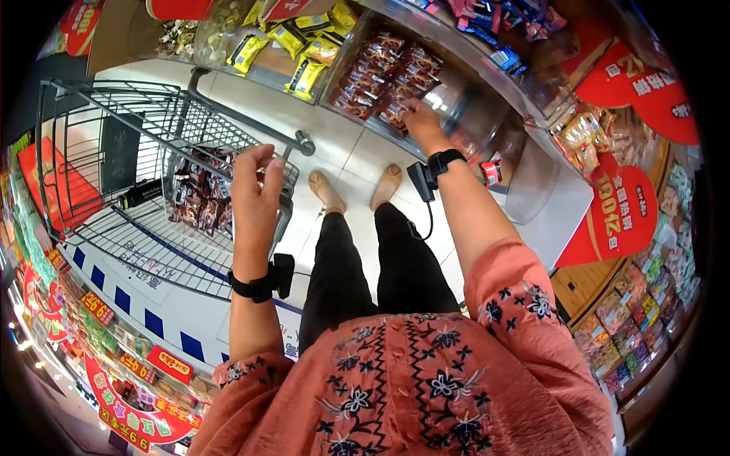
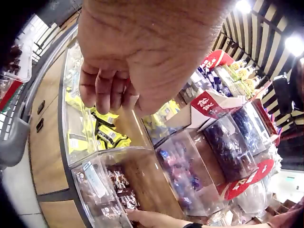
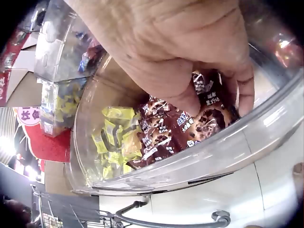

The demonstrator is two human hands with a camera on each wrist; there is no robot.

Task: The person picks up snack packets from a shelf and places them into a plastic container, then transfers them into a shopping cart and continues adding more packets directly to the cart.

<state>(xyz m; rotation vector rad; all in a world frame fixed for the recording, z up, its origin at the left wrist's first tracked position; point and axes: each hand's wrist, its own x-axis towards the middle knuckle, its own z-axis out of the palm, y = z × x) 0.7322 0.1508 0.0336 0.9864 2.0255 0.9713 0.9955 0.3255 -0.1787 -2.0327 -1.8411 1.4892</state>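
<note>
Brown snack packets (image 1: 388, 72) lie in rows in a clear bin. Over the bin's near end, my right hand (image 1: 427, 128) reaches down. In the right wrist view the thumb and fingers of this hand (image 3: 185, 52) curl round a brown packet (image 3: 211, 118), its far side hidden by the hand. My left hand (image 1: 257, 190) hovers beside the cart's rim, fingers loosely bent and holding nothing; the left wrist view shows the same hand (image 2: 142, 57) empty. A heap of brown packets (image 1: 201, 194) sits inside the wire cart (image 1: 137, 220) to its left.
Yellow packets (image 1: 304, 45) fill the neighbouring bin, and blue and pink sweets (image 1: 509, 26) lie beyond. The cart's handle (image 1: 251, 125) runs between the left hand and the bins. Red signs (image 1: 620, 213) stand at the right.
</note>
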